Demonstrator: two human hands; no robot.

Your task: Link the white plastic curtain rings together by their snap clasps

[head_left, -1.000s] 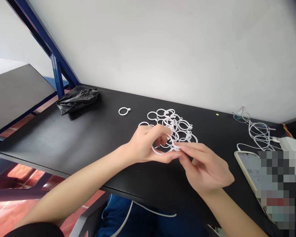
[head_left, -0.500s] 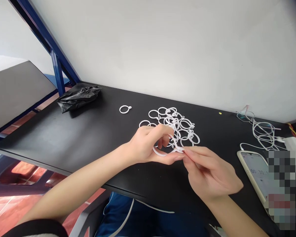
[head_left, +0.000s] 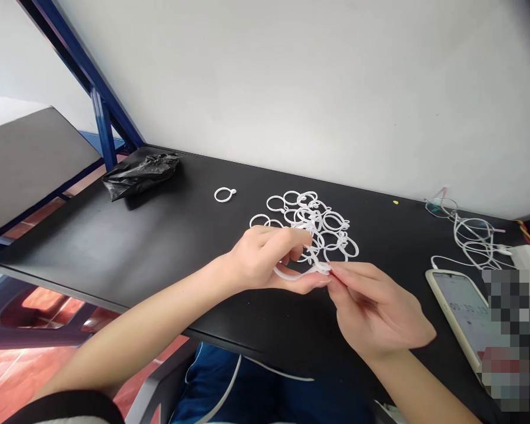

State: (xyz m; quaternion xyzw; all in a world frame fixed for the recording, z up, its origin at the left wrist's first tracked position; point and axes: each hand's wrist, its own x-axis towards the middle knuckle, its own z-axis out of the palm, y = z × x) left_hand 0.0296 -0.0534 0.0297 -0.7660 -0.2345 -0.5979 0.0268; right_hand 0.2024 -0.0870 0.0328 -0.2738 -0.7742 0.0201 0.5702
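My left hand (head_left: 265, 259) curls round a white plastic ring (head_left: 291, 274) just above the black table (head_left: 115, 241), thumb under it and fingers over it. My right hand (head_left: 375, 312) pinches the same ring at its right end, where a small clasp sits. Right behind both hands lies a pile of white rings (head_left: 315, 227), several of them overlapping. A single white ring (head_left: 224, 195) lies apart to the left of the pile.
A crumpled black plastic bag (head_left: 139, 174) sits at the table's back left. A phone (head_left: 461, 315) lies at the right, with tangled white cables (head_left: 470, 238) behind it. A white wall runs along the back edge. A blue metal frame (head_left: 99, 115) stands at left.
Both hands stay on the ring with only slight finger shifts. The view has drifted a little, so the pile and phone sit slightly further right.
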